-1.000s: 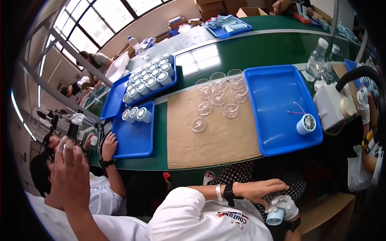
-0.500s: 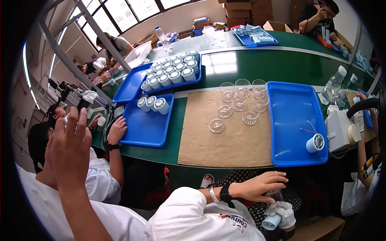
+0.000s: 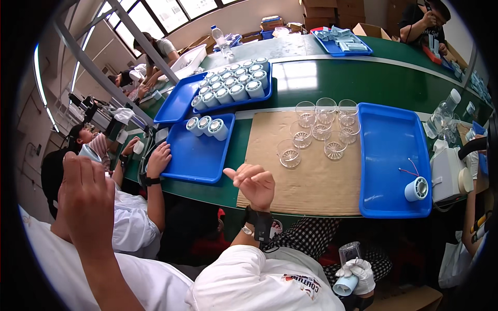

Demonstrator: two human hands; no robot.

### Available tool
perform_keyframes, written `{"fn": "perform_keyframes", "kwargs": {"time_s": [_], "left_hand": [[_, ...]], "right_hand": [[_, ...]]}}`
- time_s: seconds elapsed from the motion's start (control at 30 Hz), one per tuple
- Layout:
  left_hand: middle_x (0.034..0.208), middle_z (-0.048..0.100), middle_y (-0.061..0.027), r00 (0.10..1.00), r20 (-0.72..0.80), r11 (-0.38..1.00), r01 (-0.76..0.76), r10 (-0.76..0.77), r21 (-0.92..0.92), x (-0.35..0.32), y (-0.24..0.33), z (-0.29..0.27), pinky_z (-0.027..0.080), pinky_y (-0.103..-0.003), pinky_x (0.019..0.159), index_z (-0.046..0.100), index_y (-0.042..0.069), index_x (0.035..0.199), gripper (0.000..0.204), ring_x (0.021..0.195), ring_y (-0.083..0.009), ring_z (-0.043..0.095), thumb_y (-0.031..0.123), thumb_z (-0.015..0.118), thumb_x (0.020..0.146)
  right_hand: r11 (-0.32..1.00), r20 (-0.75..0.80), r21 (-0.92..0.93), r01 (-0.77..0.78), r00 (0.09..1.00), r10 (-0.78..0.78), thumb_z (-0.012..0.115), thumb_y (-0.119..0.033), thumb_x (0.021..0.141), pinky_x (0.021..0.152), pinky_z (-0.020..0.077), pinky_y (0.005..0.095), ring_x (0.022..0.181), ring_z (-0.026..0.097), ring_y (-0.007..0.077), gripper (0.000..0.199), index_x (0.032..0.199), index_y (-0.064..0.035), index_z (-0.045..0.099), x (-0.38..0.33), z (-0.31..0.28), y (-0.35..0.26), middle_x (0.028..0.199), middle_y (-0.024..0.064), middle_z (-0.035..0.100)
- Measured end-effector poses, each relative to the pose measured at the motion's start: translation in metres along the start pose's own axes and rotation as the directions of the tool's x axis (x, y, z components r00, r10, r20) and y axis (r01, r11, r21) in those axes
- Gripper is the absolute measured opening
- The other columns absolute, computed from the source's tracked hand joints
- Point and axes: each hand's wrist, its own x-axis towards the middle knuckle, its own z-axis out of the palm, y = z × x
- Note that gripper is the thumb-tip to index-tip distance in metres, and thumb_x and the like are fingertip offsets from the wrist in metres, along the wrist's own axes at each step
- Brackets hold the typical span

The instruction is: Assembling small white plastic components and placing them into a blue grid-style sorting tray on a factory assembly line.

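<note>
My left hand [image 3: 253,187] is raised over the cardboard's left front edge, near the blue tray at left. Its fingers are bent and apart, with no object visible in them. Low at the right, my gloved right hand [image 3: 361,276] grips a light-blue cylinder [image 3: 345,285], its hollow end pointing down. A clear cup [image 3: 350,251] sticks up above the glove; where it meets the cylinder is hidden. Several clear cups [image 3: 322,124] stand on the cardboard [image 3: 301,181]. In the right blue tray [image 3: 391,145] lies a light-blue cylinder [image 3: 416,189] with thin wires beside it.
Close at left, another person's large hand [image 3: 89,207] is raised near a light-blue part [image 3: 91,154]. A co-worker's hand [image 3: 159,158] touches the left blue tray [image 3: 194,163]. Behind it, another tray [image 3: 233,103] holds several cylinders. A white device [image 3: 448,176] borders the right tray.
My left hand has left the clear cup at my right hand and moved up and left over the cardboard's edge. The view has shifted slightly, moving the table things rightward.
</note>
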Motion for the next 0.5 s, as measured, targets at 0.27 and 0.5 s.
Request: {"fn": "perform_keyframes", "kwargs": {"time_s": [0.27,0.5], "left_hand": [[0.079,0.059,-0.0009,0.942,-0.237,0.844,0.322,-0.239,0.430,-0.005,-0.020,-0.012,0.041,-0.031,0.074,0.056,0.008,0.075,0.033,0.086,-0.0180,0.053,0.041,0.061,0.078],[0.108,0.055,-0.0122,0.537,-0.276,-0.443,-0.210,-0.797,0.872,-0.044,-0.147,-0.033,0.036,-0.042,0.093,0.053,0.005,0.112,0.046,0.106,-0.0317,0.047,0.031,0.065,0.075]], "right_hand": [[0.999,-0.063,0.036,0.010,0.998,-0.007,0.054,-0.002,0.076,0.072,0.0491,0.0410,0.071,0.059,0.0269,0.015,0.089,0.0007,0.063,0.006,0.009,-0.009,0.070,0.0124,0.059],[0.984,-0.061,-0.159,0.076,0.994,-0.087,0.057,-0.013,0.083,0.072,0.0477,0.0264,0.075,0.059,0.0164,0.022,0.100,0.0012,0.060,-0.009,0.029,-0.044,0.079,0.0065,0.062]]}}
